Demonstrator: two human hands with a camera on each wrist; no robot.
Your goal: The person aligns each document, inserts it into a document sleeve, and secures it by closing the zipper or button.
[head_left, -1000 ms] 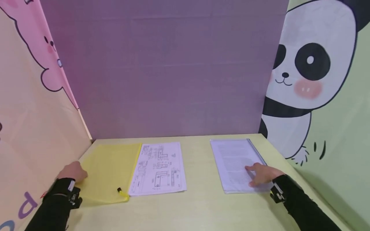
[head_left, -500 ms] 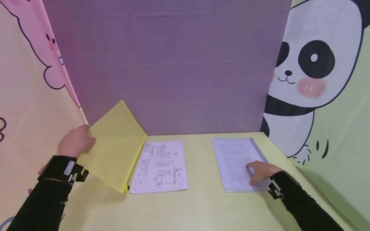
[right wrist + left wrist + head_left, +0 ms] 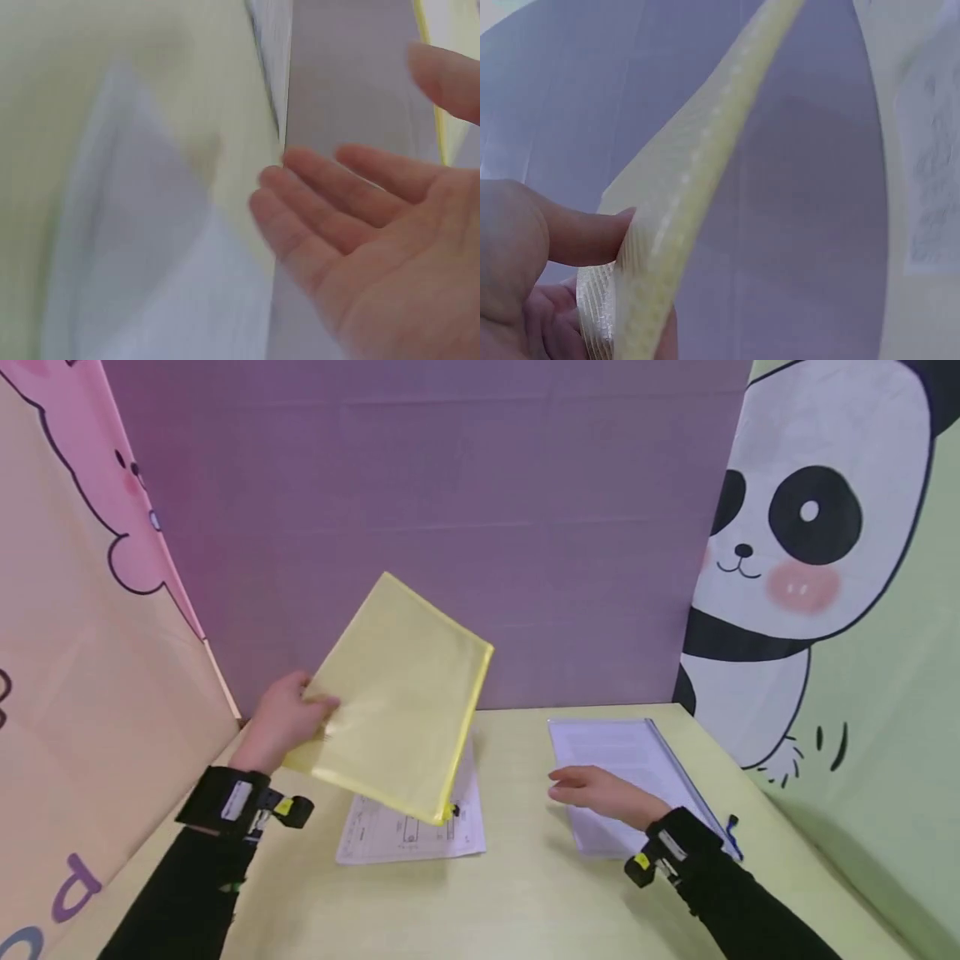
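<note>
A yellow zip document pouch (image 3: 397,702) is lifted and tilted above the table, pinched at its left edge by my left hand (image 3: 288,718). In the left wrist view the thumb (image 3: 589,236) presses on the pouch (image 3: 694,187), other fingers behind it. Partly hidden beneath the pouch lies a sheet with technical drawings (image 3: 408,835). My right hand (image 3: 607,795) hovers over the left part of a clear document pouch (image 3: 607,743) with printed paper inside. Its fingers are extended and hold nothing, as the right wrist view shows the hand (image 3: 375,232) with a bare palm.
The pale wooden table (image 3: 517,902) runs back to a purple panel (image 3: 450,527). Side walls carry a painted panda (image 3: 810,585) and a pink figure. A dark blue zipper pull (image 3: 732,835) lies at the clear pouch's lower right corner.
My left hand has raised the yellow pouch off the table and carried it right, over the drawing sheet. My right hand has left the clear pouch's surface and shifted left.
</note>
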